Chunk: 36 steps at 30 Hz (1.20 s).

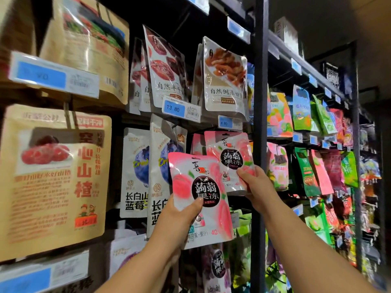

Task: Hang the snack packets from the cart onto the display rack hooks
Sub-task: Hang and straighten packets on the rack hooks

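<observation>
Right hand [256,185] grips one peach jelly packet [229,154], possibly already hung; left hand [179,216] holds a spare packet [201,187], not yet hung.

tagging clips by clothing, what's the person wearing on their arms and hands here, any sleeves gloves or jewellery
Nothing worn shows. The left hand and right hand are bare, with no gloves, and no rings can be seen. The left forearm and right forearm are uncovered down to the bottom edge of the picture: no sleeve, watch or bracelet is in view.
</observation>
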Motion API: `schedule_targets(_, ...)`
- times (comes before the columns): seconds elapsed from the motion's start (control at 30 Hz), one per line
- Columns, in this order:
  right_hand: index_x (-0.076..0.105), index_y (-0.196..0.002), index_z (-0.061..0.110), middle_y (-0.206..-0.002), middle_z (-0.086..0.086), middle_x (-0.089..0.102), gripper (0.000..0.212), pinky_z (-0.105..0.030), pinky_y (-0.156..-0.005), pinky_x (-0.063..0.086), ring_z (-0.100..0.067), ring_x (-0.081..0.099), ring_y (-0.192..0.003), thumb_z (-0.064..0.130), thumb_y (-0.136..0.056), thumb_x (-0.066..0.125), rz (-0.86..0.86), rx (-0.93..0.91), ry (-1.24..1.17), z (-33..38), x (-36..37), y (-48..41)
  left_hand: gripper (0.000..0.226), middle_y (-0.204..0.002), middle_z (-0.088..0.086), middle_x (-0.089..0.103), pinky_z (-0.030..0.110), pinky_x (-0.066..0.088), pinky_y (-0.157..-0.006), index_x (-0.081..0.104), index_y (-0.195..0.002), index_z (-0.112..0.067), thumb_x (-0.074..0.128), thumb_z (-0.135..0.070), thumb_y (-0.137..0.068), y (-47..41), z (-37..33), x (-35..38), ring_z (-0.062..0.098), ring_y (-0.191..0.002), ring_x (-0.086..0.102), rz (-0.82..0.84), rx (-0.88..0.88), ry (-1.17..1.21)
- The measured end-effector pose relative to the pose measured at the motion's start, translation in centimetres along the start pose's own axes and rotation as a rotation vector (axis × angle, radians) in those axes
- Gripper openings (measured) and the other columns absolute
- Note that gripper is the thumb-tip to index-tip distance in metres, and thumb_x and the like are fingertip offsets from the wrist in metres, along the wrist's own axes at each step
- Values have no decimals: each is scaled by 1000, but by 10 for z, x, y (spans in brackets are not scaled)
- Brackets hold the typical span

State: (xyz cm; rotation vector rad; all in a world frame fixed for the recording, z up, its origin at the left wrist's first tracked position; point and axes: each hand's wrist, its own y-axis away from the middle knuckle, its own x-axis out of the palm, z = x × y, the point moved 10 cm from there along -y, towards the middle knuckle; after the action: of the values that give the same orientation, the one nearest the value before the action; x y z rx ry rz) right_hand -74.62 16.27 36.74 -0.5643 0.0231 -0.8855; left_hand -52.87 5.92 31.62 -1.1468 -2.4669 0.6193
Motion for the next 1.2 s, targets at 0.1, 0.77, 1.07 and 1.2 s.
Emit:
schedule_targets(0.1,57,-112,14,-102,-12,70,23,-35,-67,58,-23,70,-82,14,-91,65,28,11,-17,-1,4,-3,22,-104,3,74,51,49,-98,64,-111,-21,66,-15,-90,-5,1,1,25,-100,70,2,-15,62)
schedule_targets(0.77,55,-118,17,-111,4,56,51,-38,-91,44,-17,51,-108,55,-86,46,-316,-483,619,39,-2,33,40,-107,-1,72,47,52,-93,61,-109,-26,75,-41,-75,-36,-2,17,22,-101,69,-35,32,52)
schedule_targets(1.07,54,-120,15,-112,-13,71,55,-41,-78,58,-29,71,-95,26,-71,75,280,45,48,-18,36,50,37,-108,1,72,39,56,-85,58,-112,-28,76,-28,-80,-52,6,36,20,-99,69,-26,42,96)
schedule_targets(1.2,57,-118,11,-110,-19,70,56,-47,-83,57,-34,70,-95,15,-68,80,185,-50,6,-9,22,44,32,-101,3,73,45,56,-88,61,-107,-27,75,-31,-79,-57,8,46,25,-96,70,-5,5,37)
